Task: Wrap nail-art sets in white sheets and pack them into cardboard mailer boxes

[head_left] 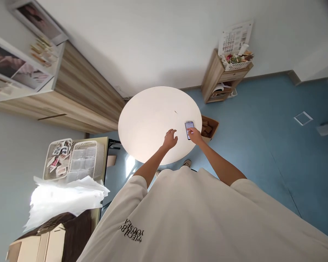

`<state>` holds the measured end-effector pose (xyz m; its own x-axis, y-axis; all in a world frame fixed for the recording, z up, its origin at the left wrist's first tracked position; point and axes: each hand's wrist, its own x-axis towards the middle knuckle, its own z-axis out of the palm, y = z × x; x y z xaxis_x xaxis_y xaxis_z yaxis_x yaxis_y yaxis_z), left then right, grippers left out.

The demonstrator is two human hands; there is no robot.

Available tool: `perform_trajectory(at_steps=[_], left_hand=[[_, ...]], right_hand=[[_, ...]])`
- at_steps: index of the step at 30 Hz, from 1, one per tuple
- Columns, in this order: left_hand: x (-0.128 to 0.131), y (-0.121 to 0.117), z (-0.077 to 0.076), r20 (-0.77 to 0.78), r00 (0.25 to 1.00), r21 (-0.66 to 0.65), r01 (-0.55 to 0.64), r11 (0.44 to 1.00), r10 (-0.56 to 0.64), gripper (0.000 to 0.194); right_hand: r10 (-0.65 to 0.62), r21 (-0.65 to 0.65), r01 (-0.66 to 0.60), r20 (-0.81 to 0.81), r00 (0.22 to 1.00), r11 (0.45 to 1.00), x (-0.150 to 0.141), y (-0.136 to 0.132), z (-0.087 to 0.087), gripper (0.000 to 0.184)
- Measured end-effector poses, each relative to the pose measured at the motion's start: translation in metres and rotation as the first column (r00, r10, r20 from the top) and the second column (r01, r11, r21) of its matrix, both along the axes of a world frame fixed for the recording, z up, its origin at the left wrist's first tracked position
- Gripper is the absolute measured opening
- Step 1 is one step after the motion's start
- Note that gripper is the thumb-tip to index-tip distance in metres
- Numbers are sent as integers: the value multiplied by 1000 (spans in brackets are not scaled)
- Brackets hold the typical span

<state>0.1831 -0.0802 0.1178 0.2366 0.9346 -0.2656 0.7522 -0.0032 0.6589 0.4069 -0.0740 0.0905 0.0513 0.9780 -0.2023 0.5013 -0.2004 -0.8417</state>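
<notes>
A round white table stands in front of me. Near its right edge lies a smartphone with a lit screen. My right hand reaches over the lower part of the phone, its fingers stretched onto the screen; it touches the phone without visibly gripping it. To the left of the phone, my left hand is over the tabletop, fingers bent and apart, with nothing in it. A ring shows on one of its fingers. Farther back on the table is a small thin dark thing, too small to name.
A cardboard box stands beside the table's right edge. Behind it is a wooden cabinet with a white basket. At left, a side table holds plastic baskets and white sheeting. A wood-grain cupboard stands back left.
</notes>
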Motion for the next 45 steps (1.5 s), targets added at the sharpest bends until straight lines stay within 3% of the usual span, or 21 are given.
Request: perform_trajectory(at_steps=[6,12,19,26,32,37,41,45], left_hand=[[-102,-37,5,62,991,31,-117,993,115,55],[-204,-82,7,71,970,17,-232,973,230,56],[-289,-137,8,61,911,16,-409,912,407,56],[-324,-181,16,91,772,59,-634,771,629,57],[-326,-239,21,94,620,60,-785,617,779,55],[-324,-286,20,89,529,39,-849,528,844,52],[-335,-307,21,80,490,55,-872,487,868,50],[-360,-311,25,111,479,80,-877,473,871,50]], right_hand=[[130,55,-128,-17,991,990,-107,-9,11,30],[246,52,-244,-27,969,968,-221,-36,7,30],[468,55,-466,-26,883,883,-332,-59,8,29],[704,50,-702,-19,710,710,-390,-57,28,31],[860,33,-859,-32,510,511,-433,-74,29,29],[923,30,-922,-21,385,385,-459,-103,24,28],[944,30,-944,-13,329,329,-480,-119,22,27],[942,43,-941,3,336,336,-507,-120,21,27]])
